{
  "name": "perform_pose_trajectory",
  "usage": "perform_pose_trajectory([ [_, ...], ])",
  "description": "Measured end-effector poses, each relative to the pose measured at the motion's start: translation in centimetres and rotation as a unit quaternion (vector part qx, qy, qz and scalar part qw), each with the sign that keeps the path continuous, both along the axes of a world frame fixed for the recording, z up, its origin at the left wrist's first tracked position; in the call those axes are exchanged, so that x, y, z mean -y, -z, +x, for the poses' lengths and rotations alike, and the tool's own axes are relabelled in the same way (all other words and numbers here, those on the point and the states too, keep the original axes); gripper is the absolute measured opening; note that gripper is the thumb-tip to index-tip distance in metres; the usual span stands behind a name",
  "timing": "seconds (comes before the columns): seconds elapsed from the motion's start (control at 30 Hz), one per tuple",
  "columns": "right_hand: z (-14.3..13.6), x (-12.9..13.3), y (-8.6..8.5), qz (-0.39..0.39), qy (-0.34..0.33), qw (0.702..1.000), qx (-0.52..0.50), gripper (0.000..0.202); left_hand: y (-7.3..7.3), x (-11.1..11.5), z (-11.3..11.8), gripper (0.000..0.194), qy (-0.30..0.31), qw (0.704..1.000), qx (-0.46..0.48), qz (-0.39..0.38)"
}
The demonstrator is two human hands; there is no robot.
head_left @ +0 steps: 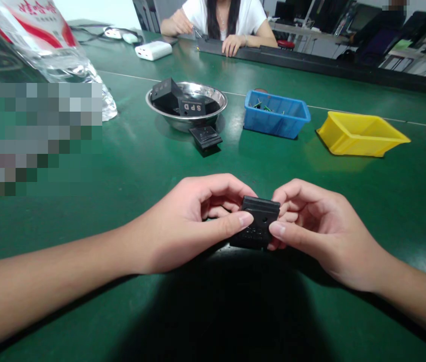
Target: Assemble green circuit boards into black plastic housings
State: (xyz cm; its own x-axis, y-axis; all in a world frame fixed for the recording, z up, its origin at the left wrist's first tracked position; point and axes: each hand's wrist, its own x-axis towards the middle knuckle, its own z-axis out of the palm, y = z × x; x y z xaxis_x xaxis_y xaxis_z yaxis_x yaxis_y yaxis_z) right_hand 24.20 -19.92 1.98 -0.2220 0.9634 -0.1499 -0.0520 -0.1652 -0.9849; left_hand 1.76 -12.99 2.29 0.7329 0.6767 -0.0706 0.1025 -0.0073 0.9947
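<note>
A small black plastic part with ridged edges and a round hole is held upright between both hands, low over the green table. My left hand grips its left side, thumb across the front face and fingers behind. On the right edge, my right hand pinches it between thumb and fingers. Beyond the hands, a similar black piece lies on the table by a metal bowl, which holds black boxes, one with white lettering.
A blue bin with small green parts and a yellow bin stand at the back right. A plastic bag lies back left, near a white device. Across the table sits a person behind a long black bar.
</note>
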Motion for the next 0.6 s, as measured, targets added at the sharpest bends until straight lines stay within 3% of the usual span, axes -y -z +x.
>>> perform_pose_trajectory([
  [0.3,-0.14,-0.14,0.06,0.022,0.009,0.999,0.03,0.032,-0.37,-0.18,0.3,0.018,0.0,0.999,-0.009,-0.033],
  [0.6,0.02,-0.28,0.25,0.033,0.029,0.999,-0.021,0.032,-0.27,-0.04,0.34,0.035,0.002,1.0,-0.03,-0.002],
])
